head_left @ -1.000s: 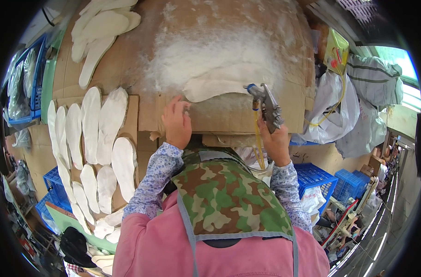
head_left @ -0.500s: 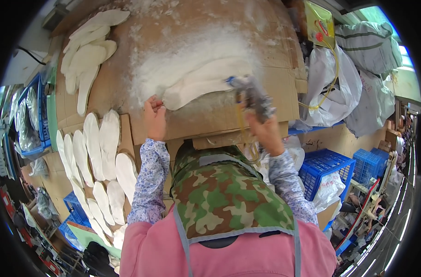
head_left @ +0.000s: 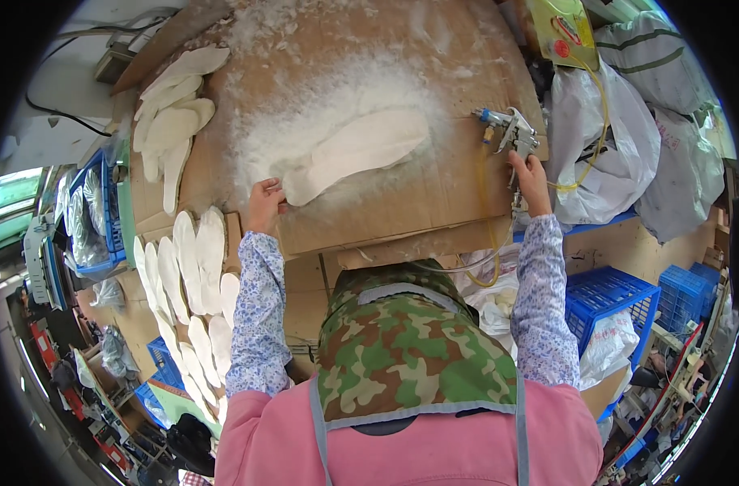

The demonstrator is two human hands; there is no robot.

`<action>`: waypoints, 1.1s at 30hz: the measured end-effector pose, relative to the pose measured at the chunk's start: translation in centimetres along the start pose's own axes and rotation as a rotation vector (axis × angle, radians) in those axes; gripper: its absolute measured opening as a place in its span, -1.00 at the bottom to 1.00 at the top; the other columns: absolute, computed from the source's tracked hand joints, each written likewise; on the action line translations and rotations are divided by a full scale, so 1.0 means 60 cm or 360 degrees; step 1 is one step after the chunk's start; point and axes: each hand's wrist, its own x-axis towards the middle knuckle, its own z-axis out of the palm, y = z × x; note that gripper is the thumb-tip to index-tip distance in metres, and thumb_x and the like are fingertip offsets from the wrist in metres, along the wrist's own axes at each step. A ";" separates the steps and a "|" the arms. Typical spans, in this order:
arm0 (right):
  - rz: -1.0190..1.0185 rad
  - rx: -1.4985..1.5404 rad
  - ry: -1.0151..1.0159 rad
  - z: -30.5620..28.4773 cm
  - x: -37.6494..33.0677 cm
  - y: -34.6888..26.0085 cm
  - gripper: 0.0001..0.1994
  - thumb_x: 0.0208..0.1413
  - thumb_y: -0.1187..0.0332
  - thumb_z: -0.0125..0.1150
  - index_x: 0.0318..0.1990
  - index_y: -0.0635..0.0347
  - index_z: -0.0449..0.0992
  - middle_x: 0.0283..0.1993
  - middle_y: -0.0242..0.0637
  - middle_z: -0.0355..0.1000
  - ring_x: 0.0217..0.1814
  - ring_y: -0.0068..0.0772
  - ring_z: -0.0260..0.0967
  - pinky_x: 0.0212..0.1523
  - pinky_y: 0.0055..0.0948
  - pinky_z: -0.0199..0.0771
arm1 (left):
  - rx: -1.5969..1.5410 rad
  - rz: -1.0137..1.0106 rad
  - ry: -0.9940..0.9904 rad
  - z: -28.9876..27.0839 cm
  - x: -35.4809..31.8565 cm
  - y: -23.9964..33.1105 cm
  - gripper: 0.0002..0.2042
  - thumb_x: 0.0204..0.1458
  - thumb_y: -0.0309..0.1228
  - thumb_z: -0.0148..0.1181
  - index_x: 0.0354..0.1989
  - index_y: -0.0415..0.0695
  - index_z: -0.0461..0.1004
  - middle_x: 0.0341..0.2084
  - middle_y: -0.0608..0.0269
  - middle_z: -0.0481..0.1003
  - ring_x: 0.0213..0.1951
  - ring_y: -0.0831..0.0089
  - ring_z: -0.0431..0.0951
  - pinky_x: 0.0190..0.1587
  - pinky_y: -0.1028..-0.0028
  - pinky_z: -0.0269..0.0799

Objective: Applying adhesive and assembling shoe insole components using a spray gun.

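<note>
A white insole [head_left: 369, 150] lies at a slant on the cardboard-covered table [head_left: 459, 202], in a patch of white fuzz or spray residue. Its heel end meets the closed fingertips of my left hand [head_left: 266, 206], which pinch at its edge. My right hand [head_left: 532, 182] is wrapped round the handle of a metal spray gun [head_left: 511, 130] with a blue front end, held right of the insole and pointing left. A yellow hose [head_left: 494, 243] hangs below the gun. At the table's far left rests a loose pile of white insoles [head_left: 175, 125].
More insoles [head_left: 187, 267] lie in rows on cardboard left of my left arm. White plastic sacks [head_left: 596, 146] and a yellow container [head_left: 560, 32] stand beyond the table's right edge. Blue crates [head_left: 608, 296] sit at my right, another blue crate [head_left: 102, 215] at the left.
My right hand has moved the spray gun rightward, away from over the insole's right end. The insole's right end now sits a little higher in view. My left hand stays by the heel.
</note>
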 end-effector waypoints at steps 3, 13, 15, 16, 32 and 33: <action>-0.0756 -0.1135 0.0522 -0.001 -0.036 0.003 -0.52 0.01 0.14 0.26 -0.12 0.45 0.41 -0.13 0.06 0.37 -0.12 -0.10 0.33 -0.09 -0.22 0.33 | -0.0163 0.0008 -0.0100 0.004 -0.017 0.018 -0.59 -0.04 -0.54 0.07 0.05 -0.30 0.26 -0.15 0.09 0.43 -0.26 0.41 0.51 -0.29 0.49 0.49; -0.0067 0.0240 -0.0686 0.179 -0.090 -0.078 -0.70 0.12 0.23 0.18 -0.17 0.33 0.48 -0.28 -0.31 0.48 -0.40 -0.54 0.41 -0.41 -0.59 0.42 | -0.0898 0.0307 -0.0593 0.058 -0.146 0.190 -0.63 0.10 -0.55 -0.02 0.10 -0.32 0.22 -0.08 0.14 0.38 -0.08 0.39 0.44 -0.02 0.37 0.39; 0.0208 0.0373 -0.0796 0.214 -0.074 -0.095 -0.71 0.12 0.21 0.18 -0.22 0.32 0.50 -0.28 -0.29 0.50 -0.40 -0.57 0.42 -0.42 -0.59 0.43 | -0.0894 0.0353 -0.0594 0.071 -0.163 0.224 -0.64 0.10 -0.55 -0.02 0.09 -0.32 0.22 -0.08 0.14 0.38 -0.08 0.40 0.44 -0.02 0.37 0.40; 0.0265 0.0326 -0.0800 0.226 -0.066 -0.101 -0.71 0.12 0.21 0.18 -0.22 0.32 0.50 -0.28 -0.29 0.50 -0.40 -0.57 0.42 -0.42 -0.59 0.43 | -0.0914 0.0444 -0.0674 0.077 -0.170 0.237 -0.64 0.10 -0.55 -0.02 0.09 -0.31 0.23 -0.07 0.14 0.38 -0.08 0.40 0.44 -0.02 0.37 0.40; 0.0030 0.0728 -0.1027 0.277 -0.221 -0.163 -0.85 0.12 0.41 0.18 -0.21 0.29 0.48 -0.34 -0.25 0.50 -0.44 -0.57 0.41 -0.40 -0.59 0.44 | -0.1532 0.0466 -0.0069 -0.146 -0.390 0.023 -0.66 0.03 -0.56 0.07 0.02 -0.18 0.28 -0.25 0.31 0.40 -0.24 0.50 0.45 -0.13 0.47 0.40; -0.0031 0.0624 -0.1119 0.304 -0.250 -0.169 -0.88 0.12 0.41 0.18 -0.26 0.27 0.49 -0.37 -0.28 0.49 -0.47 -0.59 0.39 -0.41 -0.61 0.41 | -0.1493 0.0407 0.0050 -0.169 -0.426 -0.024 -0.65 0.04 -0.55 0.07 0.04 -0.17 0.28 -0.21 0.29 0.40 -0.18 0.51 0.43 -0.08 0.46 0.38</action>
